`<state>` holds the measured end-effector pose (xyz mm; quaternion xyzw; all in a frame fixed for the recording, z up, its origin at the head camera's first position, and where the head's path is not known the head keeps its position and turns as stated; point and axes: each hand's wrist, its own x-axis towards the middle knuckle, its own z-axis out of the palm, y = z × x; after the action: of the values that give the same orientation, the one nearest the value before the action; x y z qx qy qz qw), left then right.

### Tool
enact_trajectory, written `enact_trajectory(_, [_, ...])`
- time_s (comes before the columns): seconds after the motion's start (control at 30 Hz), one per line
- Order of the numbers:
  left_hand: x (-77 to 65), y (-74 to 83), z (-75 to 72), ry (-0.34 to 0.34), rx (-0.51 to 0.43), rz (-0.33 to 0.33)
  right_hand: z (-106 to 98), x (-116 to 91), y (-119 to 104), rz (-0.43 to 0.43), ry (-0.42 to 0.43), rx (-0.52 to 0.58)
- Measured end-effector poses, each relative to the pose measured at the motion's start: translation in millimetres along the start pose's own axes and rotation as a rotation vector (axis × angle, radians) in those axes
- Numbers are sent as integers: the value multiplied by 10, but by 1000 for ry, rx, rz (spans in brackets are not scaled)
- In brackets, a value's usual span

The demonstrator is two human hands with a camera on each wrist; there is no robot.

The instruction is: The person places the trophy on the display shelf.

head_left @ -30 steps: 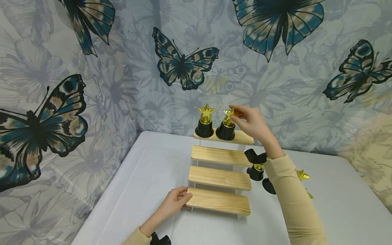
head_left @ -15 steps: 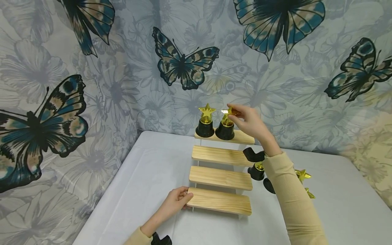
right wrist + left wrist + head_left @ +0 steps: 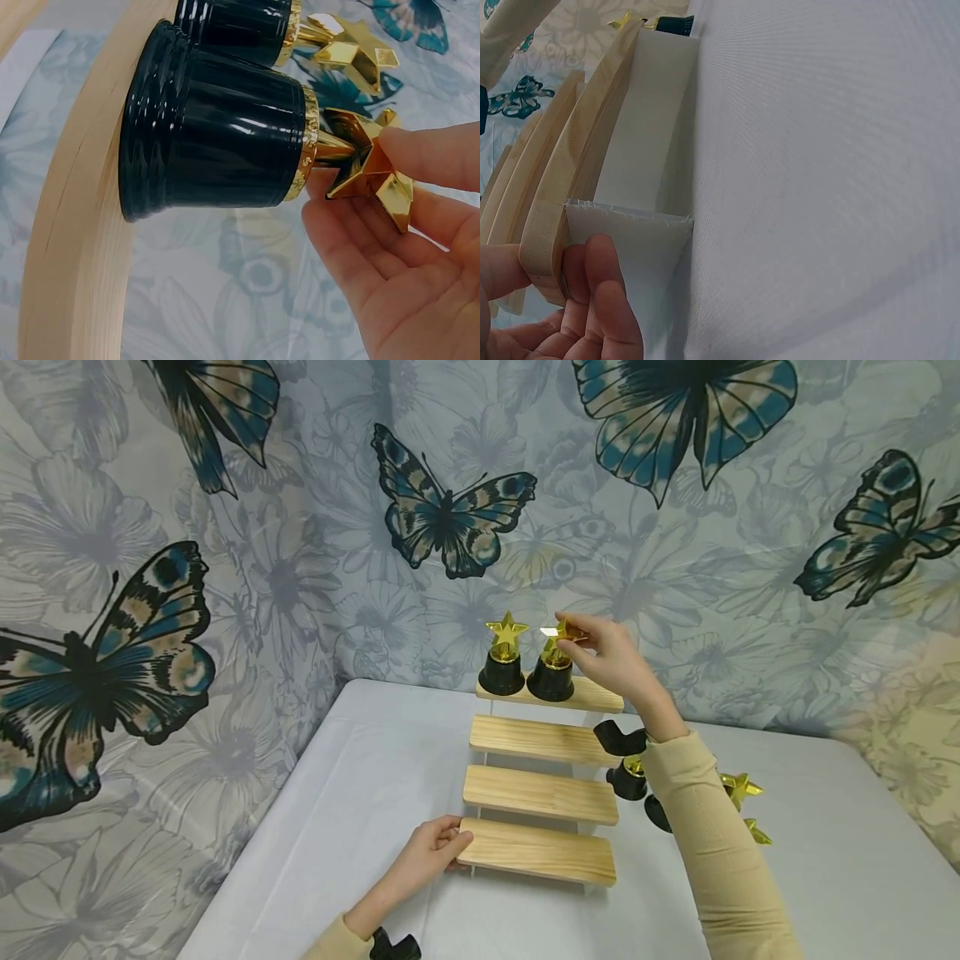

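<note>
A wooden tiered stand (image 3: 536, 852) with several shelves stands on the table. On its top shelf, two star trophies with black bases and gold stars sit side by side. My right hand (image 3: 611, 656) pinches the gold star of the right-hand trophy (image 3: 551, 681); its base rests on the shelf, as the right wrist view shows. The other trophy (image 3: 501, 672) stands upright to its left. My left hand (image 3: 429, 852) grips the left end of the lowest shelf, thumb on one side and fingers curled beneath (image 3: 604, 300).
Right of the stand, another trophy (image 3: 628, 781) stands upright, partly behind the right wrist. Further trophies (image 3: 741, 789) lie there, partly hidden by the sleeve. A white cloth covers the table (image 3: 375, 768); a butterfly-patterned cloth (image 3: 442, 635) hangs behind.
My right hand and the trophy it pinches have shifted slightly left, closer to the other trophy. My left hand stays on the lowest shelf.
</note>
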<state>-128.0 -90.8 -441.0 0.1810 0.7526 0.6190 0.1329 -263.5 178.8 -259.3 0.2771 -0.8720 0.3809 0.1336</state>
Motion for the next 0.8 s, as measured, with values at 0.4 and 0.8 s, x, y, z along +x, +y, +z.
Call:
enact_trajectory(0.4, [101, -307, -6, 9, -8, -12, -66, -127, 4, -70, 96, -14])
enact_trajectory(0.8, [104, -315, -6, 12, -17, -16, -241, -517, -124, -117, 320, -102])
